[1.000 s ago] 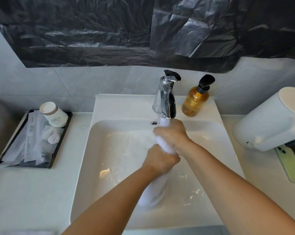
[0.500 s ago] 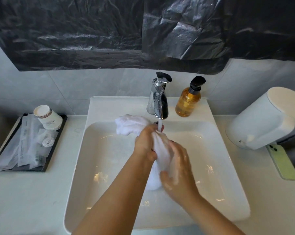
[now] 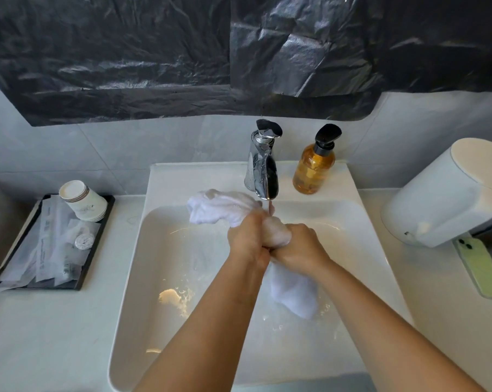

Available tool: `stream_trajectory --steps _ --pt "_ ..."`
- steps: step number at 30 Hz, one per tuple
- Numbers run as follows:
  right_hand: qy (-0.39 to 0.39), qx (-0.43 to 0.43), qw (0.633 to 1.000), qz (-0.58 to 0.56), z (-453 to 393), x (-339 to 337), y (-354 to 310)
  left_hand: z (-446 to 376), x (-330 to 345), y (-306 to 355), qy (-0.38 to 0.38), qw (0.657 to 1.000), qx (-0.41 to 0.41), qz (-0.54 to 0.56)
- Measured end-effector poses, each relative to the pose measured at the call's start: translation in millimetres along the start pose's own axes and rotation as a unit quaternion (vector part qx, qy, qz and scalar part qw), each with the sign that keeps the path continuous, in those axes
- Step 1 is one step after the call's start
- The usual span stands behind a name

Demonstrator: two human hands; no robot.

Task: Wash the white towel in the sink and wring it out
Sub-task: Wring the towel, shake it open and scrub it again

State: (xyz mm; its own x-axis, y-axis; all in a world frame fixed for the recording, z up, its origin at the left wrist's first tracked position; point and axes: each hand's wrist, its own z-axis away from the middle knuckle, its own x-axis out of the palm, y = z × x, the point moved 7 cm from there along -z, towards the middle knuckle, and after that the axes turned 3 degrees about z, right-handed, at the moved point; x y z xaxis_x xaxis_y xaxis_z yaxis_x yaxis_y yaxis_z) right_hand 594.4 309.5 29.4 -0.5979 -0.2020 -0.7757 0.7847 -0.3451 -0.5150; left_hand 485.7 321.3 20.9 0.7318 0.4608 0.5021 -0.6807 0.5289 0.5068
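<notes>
At the centre of the frame both hands work the soft white terry towel (image 3: 222,206) over the white rectangular ceramic sink (image 3: 165,250). The left hand (image 3: 247,236) has its fingers curled tight around the towel's middle, and the right hand (image 3: 301,247) is closed around the same bunch, just beside the left, the two fists touching. One loose end of the towel puffs out toward the upper left of the hands, near the back rim of the basin; the other end hangs down below the right wrist into the bowl.

A thin stream runs from the chrome lever tap (image 3: 261,171), at upper centre, straight onto the bunch between the fists, so the step in hand looks like scrubbing or rinsing under running water, with the wringing grip partly formed. The bowl shows splashes and small ripples lower down.

The next move likely calls for counter-twisting the two fists to squeeze the cloth, keeping the hanging end over the bowl so the run-off lands inside, and shutting the tap before the final wring.

An amber plastic pump bottle with a black head (image 3: 314,171) stands right of the tap on the sink's back ledge.
</notes>
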Motion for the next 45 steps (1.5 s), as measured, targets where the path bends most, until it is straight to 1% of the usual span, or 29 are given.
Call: stream_trajectory --steps 1,4,5,7,9,11,12,14,16,17,19,22,23,24,25,26,27,29,31,32,33,34,36,38,39,40,42,44,45 --pt "-0.051 0.001 0.999 -0.015 -3.2 2.6 -0.9 1.7 -0.6 2.3 -0.012 1.000 0.004 -0.009" --pt "-0.193 -0.002 0.977 -0.093 -5.9 5.7 0.4 7.0 6.9 8.5 -0.103 0.991 0.042 -0.073" --pt "-0.225 -0.008 0.966 -0.127 -6.7 8.2 2.1 11.2 9.0 10.0 -0.119 0.985 0.060 -0.108" --pt "-0.245 -0.010 0.949 -0.200 -8.5 14.8 3.9 13.0 9.7 11.2 -0.143 0.972 0.093 -0.163" --pt "-0.209 -0.010 0.955 -0.211 -13.0 15.2 4.5 11.8 7.6 16.6 -0.169 0.964 0.126 -0.159" --pt "-0.124 -0.031 0.974 -0.187 -17.2 4.0 2.5 7.4 -2.2 24.9 -0.212 0.960 0.146 -0.111" --pt "-0.085 -0.049 0.979 -0.180 -18.4 -4.5 0.7 2.6 -12.4 28.5 -0.216 0.960 0.147 -0.097" --pt "-0.026 -0.100 0.986 -0.134 -19.9 -21.0 0.7 -7.5 -35.2 27.5 -0.195 0.969 0.117 -0.099" --pt "-0.011 -0.157 0.987 -0.028 -16.9 -30.3 -3.2 -11.1 -50.4 19.3 -0.183 0.974 0.072 -0.111" --pt "-0.009 -0.173 0.985 0.015 -14.7 -33.0 -5.1 -10.2 -54.6 15.4 -0.171 0.976 0.057 -0.119" --pt "-0.004 -0.191 0.981 0.041 -10.6 -38.6 -9.7 -9.6 -64.2 14.1 -0.113 0.981 0.062 -0.148" --pt "0.013 -0.234 0.972 -0.006 -3.7 -47.8 -14.4 -8.5 -81.4 31.4 0.011 0.972 0.126 -0.200" --pt "0.017 -0.253 0.967 -0.028 -2.0 -50.7 -13.8 -5.8 -81.9 39.4 0.023 0.958 0.158 -0.238" --pt "0.019 -0.274 0.960 -0.048 0.3 -53.7 -13.8 -1.5 -79.1 47.9 0.016 0.931 0.201 -0.304" --pt "0.021 -0.293 0.954 -0.066 2.6 -56.2 -14.6 3.1 -73.2 54.5 -0.012 0.896 0.241 -0.374" --pt "0.017 -0.305 0.948 -0.085 5.3 -57.9 -16.2 7.7 -63.4 58.1 -0.068 0.864 0.264 -0.423" --pt "0.008 -0.312 0.944 -0.104 7.8 -58.4 -18.2 11.0 -53.9 56.3 -0.144 0.845 0.257 -0.446" --pt "-0.030 -0.304 0.940 -0.151 10.6 -56.8 -24.3 17.7 -34.1 41.0 -0.288 0.806 0.181 -0.485" --pt "-0.070 -0.286 0.932 -0.212 12.5 -54.2 -33.4 23.5 -18.9 24.9 -0.365 0.756 0.102 -0.533" --pt "-0.086 -0.279 0.922 -0.254 13.2 -53.0 -37.6 26.1 -13.8 17.0 -0.393 0.748 0.061 -0.531" --pt "-0.094 -0.264 0.910 -0.306 13.9 -52.2 -40.8 29.8 -10.7 10.3 -0.417 0.757 0.013 -0.503" --pt "-0.095 -0.236 0.896 -0.365 13.6 -50.3 -43.0 33.4 -9.1 6.6 -0.427 0.781 -0.037 -0.455" --pt "-0.067 -0.158 0.868 -0.466 6.7 -38.7 -39.6 33.4 -10.9 2.6 -0.418 0.832 -0.111 -0.347" --pt "-0.036 -0.060 0.854 -0.516 -3.9 -21.7 -28.8 27.4 -20.1 -2.9 -0.390 0.871 -0.158 -0.255" --pt "-0.038 -0.025 0.857 -0.513 -8.0 -14.8 -25.7 22.9 -26.5 -7.3 -0.378 0.882 -0.175 -0.220" --pt "-0.054 -0.003 0.867 -0.496 -10.5 -9.7 -24.4 20.1 -33.2 -11.0 -0.366 0.890 -0.189 -0.194" --pt "-0.135 -0.001 0.883 -0.449 -12.6 -2.2 -25.4 21.1 -43.5 -18.4 -0.360 0.894 -0.213 -0.160" --pt "-0.248 -0.035 0.875 -0.415 -8.1 2.0 -32.5 25.7 -46.4 -23.6 -0.369 0.888 -0.229 -0.150" --pt "-0.297 -0.057 0.860 -0.411 -5.3 4.6 -35.9 28.3 -44.8 -25.6 -0.372 0.885 -0.232 -0.158"
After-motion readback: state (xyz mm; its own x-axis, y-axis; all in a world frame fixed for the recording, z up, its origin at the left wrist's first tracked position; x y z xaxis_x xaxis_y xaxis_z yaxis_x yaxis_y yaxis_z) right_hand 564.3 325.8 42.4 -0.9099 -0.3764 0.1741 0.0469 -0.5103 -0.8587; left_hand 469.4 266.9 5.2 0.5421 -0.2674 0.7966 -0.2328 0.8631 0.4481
